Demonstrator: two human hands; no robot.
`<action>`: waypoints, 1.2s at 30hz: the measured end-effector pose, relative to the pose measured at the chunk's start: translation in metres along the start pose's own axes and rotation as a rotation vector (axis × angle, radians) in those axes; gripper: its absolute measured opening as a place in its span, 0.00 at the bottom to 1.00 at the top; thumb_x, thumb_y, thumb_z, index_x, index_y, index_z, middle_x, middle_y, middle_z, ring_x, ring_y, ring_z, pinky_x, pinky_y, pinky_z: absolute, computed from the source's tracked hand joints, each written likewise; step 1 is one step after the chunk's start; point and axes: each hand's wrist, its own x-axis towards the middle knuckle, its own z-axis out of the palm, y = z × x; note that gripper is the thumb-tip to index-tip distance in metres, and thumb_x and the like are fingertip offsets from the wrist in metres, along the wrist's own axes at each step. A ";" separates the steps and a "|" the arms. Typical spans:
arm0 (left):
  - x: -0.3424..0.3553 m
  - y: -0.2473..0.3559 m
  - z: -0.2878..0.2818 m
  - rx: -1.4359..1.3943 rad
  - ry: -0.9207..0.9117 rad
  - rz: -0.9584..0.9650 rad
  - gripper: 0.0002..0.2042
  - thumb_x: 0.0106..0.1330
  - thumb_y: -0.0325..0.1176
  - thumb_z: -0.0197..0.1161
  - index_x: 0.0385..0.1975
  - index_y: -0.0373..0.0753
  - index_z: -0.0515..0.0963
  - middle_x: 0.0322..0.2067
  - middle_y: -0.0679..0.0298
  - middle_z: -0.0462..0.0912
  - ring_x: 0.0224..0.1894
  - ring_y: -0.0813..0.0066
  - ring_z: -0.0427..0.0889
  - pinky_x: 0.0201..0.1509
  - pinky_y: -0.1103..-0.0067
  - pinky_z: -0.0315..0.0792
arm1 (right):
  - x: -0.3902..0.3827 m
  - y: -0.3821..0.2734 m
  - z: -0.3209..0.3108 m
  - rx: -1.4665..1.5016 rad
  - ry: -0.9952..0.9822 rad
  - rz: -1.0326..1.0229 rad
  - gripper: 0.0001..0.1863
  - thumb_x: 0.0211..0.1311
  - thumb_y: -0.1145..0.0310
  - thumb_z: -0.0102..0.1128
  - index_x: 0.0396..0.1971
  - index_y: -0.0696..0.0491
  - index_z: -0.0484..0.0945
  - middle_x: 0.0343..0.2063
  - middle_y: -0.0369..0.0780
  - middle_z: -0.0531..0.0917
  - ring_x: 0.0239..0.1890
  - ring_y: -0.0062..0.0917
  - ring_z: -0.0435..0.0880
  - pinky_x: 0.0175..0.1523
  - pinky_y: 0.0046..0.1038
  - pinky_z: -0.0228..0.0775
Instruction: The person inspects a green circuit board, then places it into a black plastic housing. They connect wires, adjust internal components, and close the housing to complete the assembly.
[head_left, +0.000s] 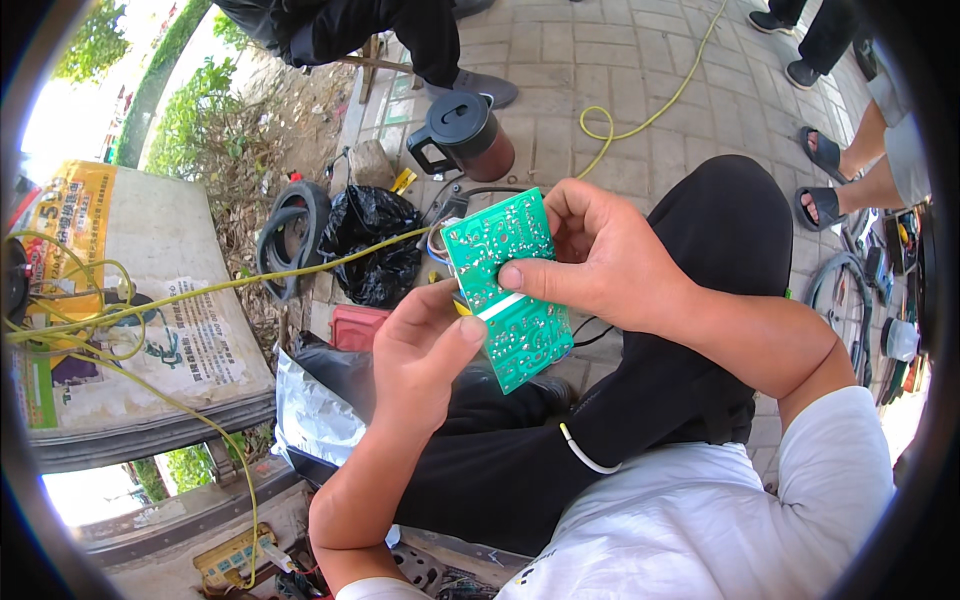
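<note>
A green circuit board (518, 335) is held upright and slightly tilted, solder side toward me, with a white strip across its middle and wires at its edges. My right hand (590, 250) grips its upper right, thumb pressed on the face and fingers curled behind. My left hand (425, 350) holds the lower left edge between thumb and fingers, the fingertips partly hidden behind the board. Both hands are above my crossed legs in black trousers.
Yellow cable (280, 276) runs over a worn panel (205, 340). A jug (480, 150), black bag (375, 245), rubber tubes (275, 255) and red case (355, 330) lie ahead. A seated person's legs (430, 50) are beyond; others' sandalled feet (825, 175) stand right, near tools.
</note>
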 end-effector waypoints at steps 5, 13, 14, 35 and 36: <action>0.000 0.000 0.001 -0.025 -0.019 0.001 0.22 0.63 0.26 0.68 0.55 0.27 0.72 0.48 0.57 0.82 0.48 0.74 0.81 0.55 0.76 0.74 | 0.000 0.001 0.000 -0.015 0.004 -0.008 0.22 0.54 0.68 0.76 0.41 0.59 0.72 0.36 0.38 0.81 0.39 0.16 0.81 0.45 0.23 0.76; 0.001 0.002 0.000 0.007 -0.012 -0.020 0.22 0.62 0.25 0.68 0.55 0.26 0.72 0.47 0.57 0.82 0.47 0.75 0.81 0.54 0.77 0.74 | 0.003 0.006 -0.003 -0.063 0.040 -0.033 0.25 0.52 0.53 0.77 0.33 0.59 0.75 0.28 0.35 0.80 0.31 0.14 0.77 0.36 0.20 0.71; 0.000 0.000 0.000 0.045 -0.011 -0.008 0.22 0.62 0.24 0.68 0.55 0.26 0.72 0.46 0.58 0.82 0.47 0.75 0.81 0.54 0.77 0.74 | 0.005 0.007 -0.003 -0.074 0.062 -0.054 0.27 0.51 0.49 0.77 0.29 0.58 0.76 0.24 0.34 0.79 0.28 0.13 0.75 0.32 0.19 0.68; -0.005 0.002 0.009 0.323 0.000 0.104 0.23 0.61 0.26 0.69 0.55 0.25 0.72 0.41 0.61 0.83 0.43 0.80 0.79 0.50 0.81 0.73 | 0.007 0.005 -0.008 -0.298 0.079 0.048 0.26 0.51 0.49 0.77 0.26 0.55 0.72 0.23 0.33 0.78 0.28 0.11 0.75 0.30 0.17 0.68; -0.005 0.002 0.010 0.348 0.000 0.112 0.23 0.61 0.26 0.69 0.55 0.25 0.72 0.41 0.60 0.83 0.42 0.80 0.80 0.50 0.81 0.73 | 0.007 0.005 -0.008 -0.295 0.080 0.050 0.27 0.51 0.49 0.78 0.26 0.55 0.72 0.23 0.33 0.78 0.28 0.11 0.75 0.30 0.17 0.68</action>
